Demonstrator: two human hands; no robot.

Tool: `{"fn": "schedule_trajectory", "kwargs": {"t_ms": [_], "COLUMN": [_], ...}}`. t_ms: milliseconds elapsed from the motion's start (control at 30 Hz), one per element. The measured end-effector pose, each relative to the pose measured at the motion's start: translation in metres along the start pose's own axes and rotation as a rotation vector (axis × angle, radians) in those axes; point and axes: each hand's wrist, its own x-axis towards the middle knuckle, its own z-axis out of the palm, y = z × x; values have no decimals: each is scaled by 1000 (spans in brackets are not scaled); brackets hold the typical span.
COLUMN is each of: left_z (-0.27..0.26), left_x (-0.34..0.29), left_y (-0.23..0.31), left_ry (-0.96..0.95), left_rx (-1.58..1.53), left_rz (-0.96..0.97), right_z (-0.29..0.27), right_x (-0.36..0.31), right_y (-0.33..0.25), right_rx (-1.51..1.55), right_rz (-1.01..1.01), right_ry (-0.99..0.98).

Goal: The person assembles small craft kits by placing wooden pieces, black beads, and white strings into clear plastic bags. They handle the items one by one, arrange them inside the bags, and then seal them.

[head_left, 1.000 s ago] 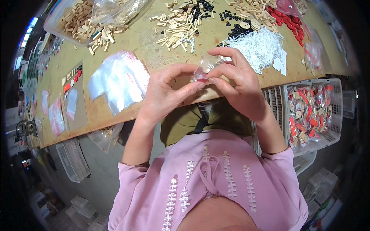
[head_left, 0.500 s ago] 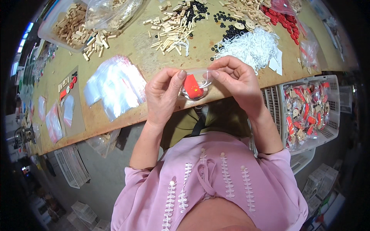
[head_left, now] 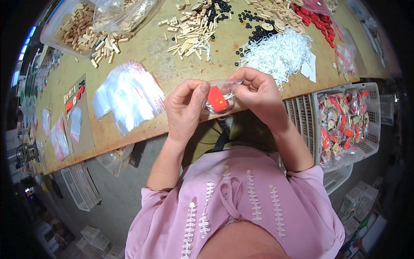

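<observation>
A small clear plastic bag [head_left: 224, 108] hangs between my two hands at the table's front edge. Inside it show a red piece with yellow stars [head_left: 218, 99], white cord and some pale parts I cannot fully make out. My left hand [head_left: 185, 103] pinches the bag's upper left corner between thumb and fingers. At the upper right corner, my right hand [head_left: 257, 93] has its thumb and fingertips closed on the bag's top edge. A fan of flat clear bags [head_left: 127, 97] lies on the table left of my left hand. A heap of white cords [head_left: 278, 54] lies beyond my right hand.
Loose wooden pieces [head_left: 189, 36], black rings [head_left: 261, 33] and red parts [head_left: 317, 26] lie across the far table. A plastic tub of wooden blocks [head_left: 77, 32] stands far left. On the right, a white basket [head_left: 373, 134] holds filled bags. A sample board [head_left: 86, 134] lies left.
My right hand has moved slightly down and left along the bag's top edge. The bag, still held at both corners, sits a little lower and its top is more folded over.
</observation>
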Motion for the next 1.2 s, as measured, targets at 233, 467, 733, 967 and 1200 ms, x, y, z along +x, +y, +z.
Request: {"fn": "schedule_trajectory", "kwargs": {"t_ms": [233, 467, 733, 967, 1200], "left_z": [-2, -1, -9, -2, 8], "left_x": [-2, -3, -6, 12, 22], "left_y": [-6, -10, -16, 6, 24], "left_ry": [28, 29, -10, -46, -180], "left_rx": [-122, -187, -323, 299, 762], "left_rz": [-68, -46, -167, 200, 556], "right_z": [-6, -4, 3, 11, 16], "right_x": [-3, -8, -9, -10, -13], "right_y": [-1, 2, 12, 9, 5], "right_rx": [56, 46, 72, -296, -656], "right_rz": [-79, -131, -259, -304, -488], "right_ry": [17, 24, 63, 189, 207]}}
